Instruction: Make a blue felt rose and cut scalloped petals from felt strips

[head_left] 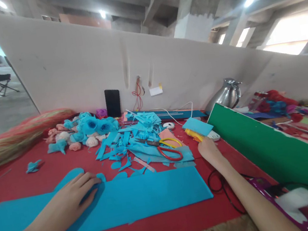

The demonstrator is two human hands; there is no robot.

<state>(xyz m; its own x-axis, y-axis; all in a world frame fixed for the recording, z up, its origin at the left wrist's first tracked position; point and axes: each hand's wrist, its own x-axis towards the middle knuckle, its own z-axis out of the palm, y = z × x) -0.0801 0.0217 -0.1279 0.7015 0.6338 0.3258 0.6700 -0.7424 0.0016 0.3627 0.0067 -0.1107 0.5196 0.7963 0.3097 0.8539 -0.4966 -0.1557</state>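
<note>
My left hand (71, 198) lies across a long strip of blue crepe paper (155, 194), fingers loosely bent and thumb apart. Under and beside its fingers are rounded blue paper petals (69, 177). My right hand (209, 148) is closed around a yellow tool (194, 135), whose kind I cannot make out because the hand and a blue paper square (198, 125) cover part of it. Between the hands, scissors (166, 145) with red and yellow handles rest on a pile of blue paper scraps (139, 135).
Blue, pink and white paper flowers (89, 126) are heaped at the back left. A green board (253, 142) stands at the right, with a steel jug (225, 93) behind it. Front right lie a black cable (223, 186) and a purple power strip (265, 187). A black phone (113, 103) leans on the partition.
</note>
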